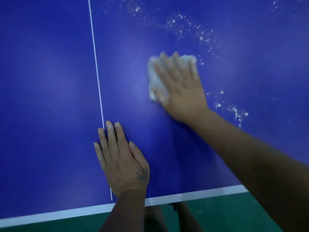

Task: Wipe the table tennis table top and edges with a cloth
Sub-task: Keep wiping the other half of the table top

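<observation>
The blue table tennis table top [50, 89] fills the view, with a thin white centre line [97, 72] and a white end edge line [192, 195] near me. My right hand [182, 87], blurred, presses flat with spread fingers on a whitish cloth [155, 82] on the right half of the table. Only the cloth's left and far edges show from under the hand. My left hand [123, 159] rests flat on the table beside the centre line, near the end edge, holding nothing. White powdery specks [187, 25] are scattered over the far right surface.
More white crumbs [235, 113] lie to the right of my right hand. Green floor [225, 213] shows below the table's end edge, and my legs [167, 216] stand close against it.
</observation>
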